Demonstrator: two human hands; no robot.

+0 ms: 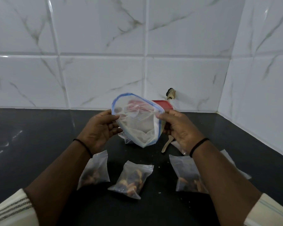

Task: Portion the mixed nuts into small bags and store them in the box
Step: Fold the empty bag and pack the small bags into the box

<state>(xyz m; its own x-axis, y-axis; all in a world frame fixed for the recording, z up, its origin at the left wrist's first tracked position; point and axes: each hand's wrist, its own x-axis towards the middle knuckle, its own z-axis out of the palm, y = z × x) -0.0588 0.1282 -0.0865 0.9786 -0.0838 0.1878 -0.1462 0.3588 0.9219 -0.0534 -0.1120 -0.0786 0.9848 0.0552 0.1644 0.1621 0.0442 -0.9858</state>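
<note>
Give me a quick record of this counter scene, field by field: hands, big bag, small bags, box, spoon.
left hand: grips big bag's left rim
right hand: pinches its right rim
big zip bag: held open above counter, looks nearly empty
small bags: three filled in front; others partly hidden
red-lidded box: behind big bag, by wall
wooden spoon: on counter

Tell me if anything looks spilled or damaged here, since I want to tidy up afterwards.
Yes. Pale crumbs are scattered on the dark counter between the filled small bags. On the tiled wall above the red lid there is a chipped, dark hole. The big zip bag in both hands looks nearly empty.
</note>
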